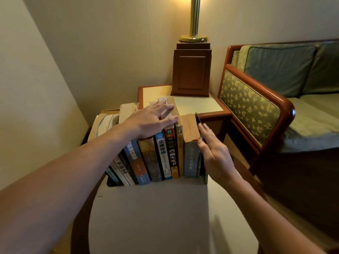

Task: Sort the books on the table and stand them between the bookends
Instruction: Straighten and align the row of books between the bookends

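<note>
A row of several books [161, 158] stands spines toward me on the cream table [165, 213]. The ones at the left lean leftward. My left hand [152, 120] lies flat on the tops of the middle books, fingers straight. My right hand [212, 149] is held flat, fingers straight, against the dark bookend [200, 123] at the row's right end, beside a grey-blue book [191, 158] with yellowed pages. The left bookend [111, 183] shows only as a dark foot under the leaning books.
A square side table [201, 105] behind the books carries a wooden lamp base [190, 72] with a brass pole. A wood-framed sofa [256, 107] with green cushions stands to the right. A wall runs close along the left.
</note>
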`<state>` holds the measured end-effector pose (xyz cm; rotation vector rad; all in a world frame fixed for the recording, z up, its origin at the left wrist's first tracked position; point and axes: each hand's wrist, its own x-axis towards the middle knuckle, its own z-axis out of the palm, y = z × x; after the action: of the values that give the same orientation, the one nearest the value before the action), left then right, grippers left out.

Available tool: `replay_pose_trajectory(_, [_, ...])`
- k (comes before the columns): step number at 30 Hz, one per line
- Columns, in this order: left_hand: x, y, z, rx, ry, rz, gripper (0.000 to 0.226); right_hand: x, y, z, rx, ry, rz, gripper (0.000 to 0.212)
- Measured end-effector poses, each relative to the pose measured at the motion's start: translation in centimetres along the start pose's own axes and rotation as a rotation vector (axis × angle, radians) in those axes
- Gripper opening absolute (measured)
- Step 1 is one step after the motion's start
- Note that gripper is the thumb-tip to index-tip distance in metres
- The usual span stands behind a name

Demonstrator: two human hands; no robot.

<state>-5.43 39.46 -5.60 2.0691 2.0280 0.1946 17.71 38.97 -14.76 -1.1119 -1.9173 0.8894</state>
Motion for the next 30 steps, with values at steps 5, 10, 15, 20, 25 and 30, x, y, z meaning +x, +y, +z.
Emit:
replay_pose_trajectory(5, [0.9, -0.3, 0.3, -0.087, 0.019, -0.038, 0.089, -2.3, 2.4, 2.7, -0.010, -0.008, 0.033, 0.048])
replay_pose_trajectory(10, [1.5, -0.8, 0.7, -0.104, 0.039, -0.024, 0.071, -2.0, 3.4, 3.6, 0.048, 0.033, -0.003, 0.057])
replay_pose_trajectory(15, [1.5, -0.8, 0.7, 0.001, -0.019, 0.006, 0.076, -5.9, 4.0, 6.6, 0.129, 0.270, 0.081, 0.076])
replay_pose_trajectory(20, [1.6, -0.9, 0.7, 0.032, -0.021, 0.000, 0.076, -7.7, 4.3, 9.1, 0.008, 0.297, 0.305, 0.067])
replay_pose_trajectory(25, [1.6, -1.0, 0.9, 0.050, 0.000, -0.002, 0.074, -5.8, 4.8, 10.7, 0.075, 0.303, 0.351, 0.062])
replay_pose_trajectory(30, [1.5, -0.9, 0.8, 0.037, 0.007, -0.002, 0.073, -5.0, 5.5, 11.5, 0.032, 0.353, 0.312, 0.062])
